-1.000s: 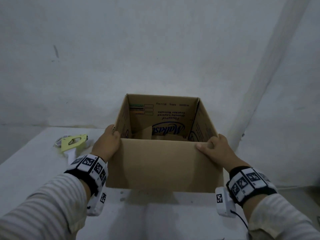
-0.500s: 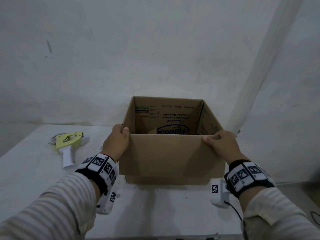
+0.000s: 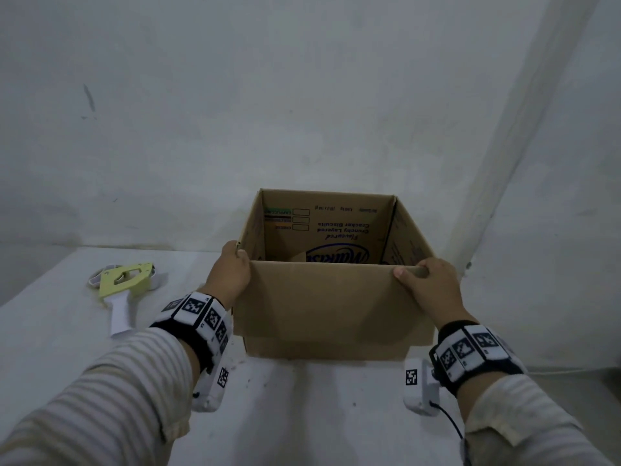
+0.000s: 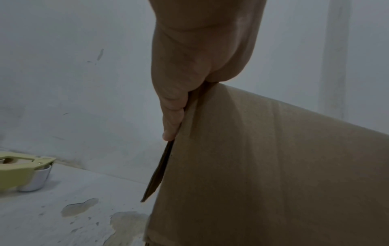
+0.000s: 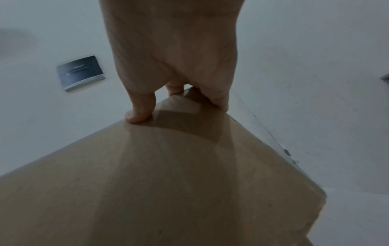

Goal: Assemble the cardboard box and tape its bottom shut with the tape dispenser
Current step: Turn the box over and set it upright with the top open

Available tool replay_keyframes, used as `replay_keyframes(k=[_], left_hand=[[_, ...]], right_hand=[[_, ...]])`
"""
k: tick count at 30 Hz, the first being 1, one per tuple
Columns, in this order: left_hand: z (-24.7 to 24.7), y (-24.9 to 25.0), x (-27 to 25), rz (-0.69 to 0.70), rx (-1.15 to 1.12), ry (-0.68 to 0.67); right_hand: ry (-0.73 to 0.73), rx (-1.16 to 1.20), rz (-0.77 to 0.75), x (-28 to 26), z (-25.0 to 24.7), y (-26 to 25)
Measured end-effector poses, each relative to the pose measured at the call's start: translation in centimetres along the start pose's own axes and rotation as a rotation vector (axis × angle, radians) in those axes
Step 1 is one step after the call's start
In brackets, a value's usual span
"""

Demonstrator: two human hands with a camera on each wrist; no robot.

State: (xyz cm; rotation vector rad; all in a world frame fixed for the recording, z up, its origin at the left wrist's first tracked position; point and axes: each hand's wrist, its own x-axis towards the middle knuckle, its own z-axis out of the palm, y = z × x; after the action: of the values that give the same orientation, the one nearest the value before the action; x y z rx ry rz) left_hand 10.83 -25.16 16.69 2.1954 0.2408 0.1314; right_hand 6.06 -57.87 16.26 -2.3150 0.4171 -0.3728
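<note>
A brown cardboard box stands upright with its top open, blue printed lettering showing on its inside walls. My left hand grips the near left corner of its rim, fingers over the edge. At the near right corner my right hand grips the rim, thumb on the outer face. The box appears held a little above the white table. A yellow tape dispenser with a white handle lies on the table to the left, apart from both hands.
A plain white wall rises just behind the table, with a vertical ridge at the right. Chipped paint patches mark the table beside the box. A dark rectangular plate shows on the wall in the right wrist view.
Both hands have raised the box and carried it a little away from me; its lower edge now shows above the table. The tape dispenser has stayed put.
</note>
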Motion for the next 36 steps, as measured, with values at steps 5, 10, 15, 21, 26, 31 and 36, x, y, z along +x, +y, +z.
replay_keyframes(k=[5,10,15,21,26,31,36], left_hand=[[0.6,0.5,1.2,0.01,0.009,0.026],[1.2,0.7,2.5,0.023,0.02,0.046],[1.6,0.8,3.6,0.043,0.027,0.057],[2.0,1.0,5.1,0.072,0.041,0.057],[2.4,1.1,6.4,0.074,0.04,0.071],[2.7,1.3,7.7,0.086,0.051,0.068],[2.9,1.3,8.6,0.075,0.059,0.077]], right_hand=[[0.008,-0.013,-0.019,1.1,0.3,-0.2],[-0.013,-0.018,-0.021,2.5,0.6,-0.2],[-0.014,-0.01,-0.033,3.6,1.0,-0.3],[-0.017,-0.012,-0.034,5.0,1.4,-0.3],[-0.023,0.002,-0.028,6.1,1.9,-0.5],[-0.02,-0.004,-0.029,7.4,2.4,-0.6],[-0.009,0.018,-0.028,8.2,2.9,-0.8]])
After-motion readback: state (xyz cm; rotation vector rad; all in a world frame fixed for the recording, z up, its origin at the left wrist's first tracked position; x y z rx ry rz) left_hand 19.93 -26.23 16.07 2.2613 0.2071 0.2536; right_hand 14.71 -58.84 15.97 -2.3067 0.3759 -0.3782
